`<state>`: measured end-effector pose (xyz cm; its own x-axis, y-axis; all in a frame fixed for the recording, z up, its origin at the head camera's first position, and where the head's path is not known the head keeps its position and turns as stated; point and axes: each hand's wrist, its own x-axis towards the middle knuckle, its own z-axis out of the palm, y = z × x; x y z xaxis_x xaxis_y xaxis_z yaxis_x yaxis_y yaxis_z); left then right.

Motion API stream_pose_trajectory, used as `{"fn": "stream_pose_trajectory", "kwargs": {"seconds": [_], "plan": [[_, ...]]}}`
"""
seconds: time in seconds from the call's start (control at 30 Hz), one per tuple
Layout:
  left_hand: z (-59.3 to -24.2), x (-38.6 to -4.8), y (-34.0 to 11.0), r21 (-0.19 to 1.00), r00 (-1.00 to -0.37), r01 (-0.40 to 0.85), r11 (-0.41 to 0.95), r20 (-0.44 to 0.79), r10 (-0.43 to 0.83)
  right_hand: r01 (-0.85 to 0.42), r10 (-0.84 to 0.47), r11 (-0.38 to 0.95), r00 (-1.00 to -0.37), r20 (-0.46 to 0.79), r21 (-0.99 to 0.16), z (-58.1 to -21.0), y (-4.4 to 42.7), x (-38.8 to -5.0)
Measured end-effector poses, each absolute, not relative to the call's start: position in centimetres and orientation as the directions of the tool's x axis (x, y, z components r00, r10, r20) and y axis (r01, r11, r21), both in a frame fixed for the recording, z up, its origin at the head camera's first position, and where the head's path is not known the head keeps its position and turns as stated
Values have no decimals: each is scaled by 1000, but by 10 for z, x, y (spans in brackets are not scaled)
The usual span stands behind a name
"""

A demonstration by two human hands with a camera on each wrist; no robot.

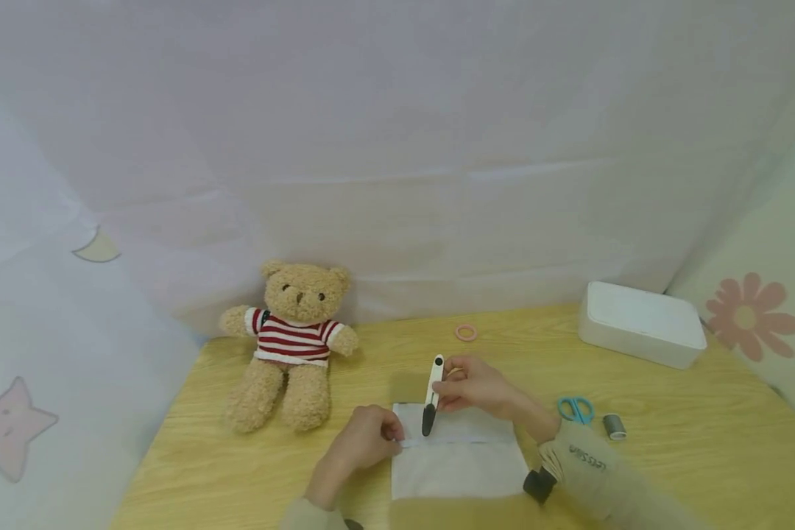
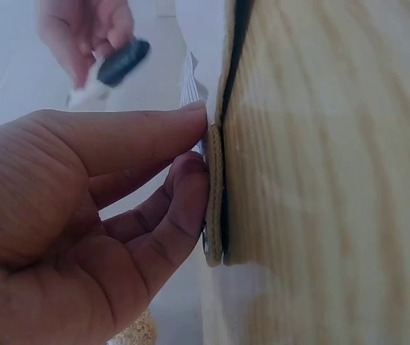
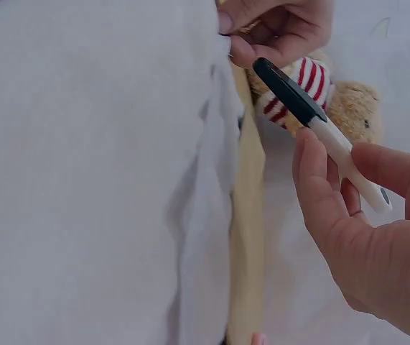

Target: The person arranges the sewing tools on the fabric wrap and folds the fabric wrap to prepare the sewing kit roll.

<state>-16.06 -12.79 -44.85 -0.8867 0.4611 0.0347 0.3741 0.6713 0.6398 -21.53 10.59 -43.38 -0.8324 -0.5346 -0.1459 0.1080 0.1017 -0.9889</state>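
A white cloth piece [image 1: 460,471] lies flat on the table, with a raised fold running across its middle. My left hand [image 1: 364,440] pinches the cloth's left edge at that fold; in the left wrist view, thumb and fingertips meet on the layered edge [image 2: 216,194], which shows tan and dark layers. Above the cloth, my right hand [image 1: 477,386] holds a slim white tool with a black end [image 1: 432,397] between thumb and fingers. The black end [image 3: 287,90] points down and toward the left hand, apart from the cloth. What the black part covers cannot be seen.
A teddy bear [image 1: 294,346] in a striped sweater sits at the back left. A pink ring [image 1: 466,333] lies behind the cloth. Blue-handled scissors [image 1: 576,409] and a grey thread spool [image 1: 614,426] are near the right forearm. At the back right stands a white box [image 1: 642,324].
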Motion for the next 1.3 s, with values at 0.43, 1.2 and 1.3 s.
{"fn": "stream_pose_trajectory", "kwargs": {"seconds": [0.43,1.2,1.3], "plan": [[-444,-160,-128,654,-893,359,666,33,449,113,-475,104,-867,-149,-988,-460,69,-216],[-446,-159,-128,689,-896,318,651,-6,444,97,-506,180,-844,-176,-979,-462,59,-215],[-446,-160,-128,692,-896,317,648,-5,444,66,-509,236,-841,-181,-969,-461,58,-214]]}}
